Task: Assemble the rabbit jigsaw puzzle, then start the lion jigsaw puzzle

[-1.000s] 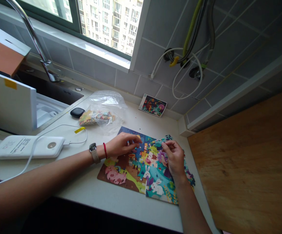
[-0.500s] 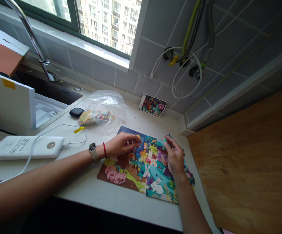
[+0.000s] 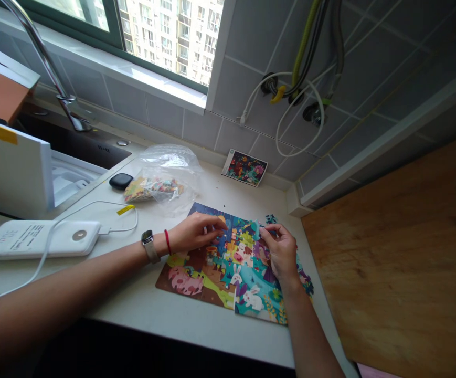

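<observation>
A colourful jigsaw puzzle (image 3: 196, 283) with animals on it, among them a pink spotted pig and white rabbits, lies on the counter below both hands. My right hand (image 3: 282, 252) pinches a teal puzzle piece (image 3: 256, 230) between thumb and forefinger, over the puzzle's upper right part. Over the upper left part is my left hand (image 3: 196, 232), its fingers loosely bent and apart with nothing seen in them. Loose dark pieces (image 3: 305, 278) lie at the right side, partly behind my right wrist. Another loose piece (image 3: 270, 218) sits just beyond my right fingers.
A clear plastic bag (image 3: 165, 178) with more pieces lies behind my left hand, beside a black case (image 3: 121, 181). A picture card (image 3: 245, 168) leans by the wall. A white power bank (image 3: 39, 239) with a cable is at left. A wooden board (image 3: 393, 252) borders the right.
My right hand has moved slightly left and down, bringing the teal piece over the puzzle and uncovering a loose piece behind. My left hand has stayed nearly still.
</observation>
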`<state>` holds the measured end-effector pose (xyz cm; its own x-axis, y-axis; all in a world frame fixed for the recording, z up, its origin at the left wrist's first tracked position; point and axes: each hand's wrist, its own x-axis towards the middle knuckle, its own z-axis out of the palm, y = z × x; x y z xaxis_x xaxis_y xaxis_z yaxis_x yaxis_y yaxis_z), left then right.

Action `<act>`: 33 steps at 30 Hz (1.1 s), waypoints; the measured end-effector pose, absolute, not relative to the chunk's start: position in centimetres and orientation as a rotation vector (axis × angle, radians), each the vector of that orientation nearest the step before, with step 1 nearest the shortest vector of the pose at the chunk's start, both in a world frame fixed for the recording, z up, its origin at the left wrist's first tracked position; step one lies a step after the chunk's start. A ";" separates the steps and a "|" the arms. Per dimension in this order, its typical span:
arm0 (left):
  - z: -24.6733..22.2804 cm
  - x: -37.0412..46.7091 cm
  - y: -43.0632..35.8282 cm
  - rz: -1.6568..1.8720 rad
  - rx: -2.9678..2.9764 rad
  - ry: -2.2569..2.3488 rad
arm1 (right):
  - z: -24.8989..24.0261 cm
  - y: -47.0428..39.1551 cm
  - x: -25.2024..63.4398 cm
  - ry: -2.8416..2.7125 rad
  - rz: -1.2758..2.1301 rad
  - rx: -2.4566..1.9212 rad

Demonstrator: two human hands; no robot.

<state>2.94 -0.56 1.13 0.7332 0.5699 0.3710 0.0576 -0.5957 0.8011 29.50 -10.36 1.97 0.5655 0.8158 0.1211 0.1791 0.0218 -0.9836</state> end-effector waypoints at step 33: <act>0.9 3.0 -0.8 0.691 2.221 0.447 | -0.8 -14.3 44.0 -1.326 0.275 -2.135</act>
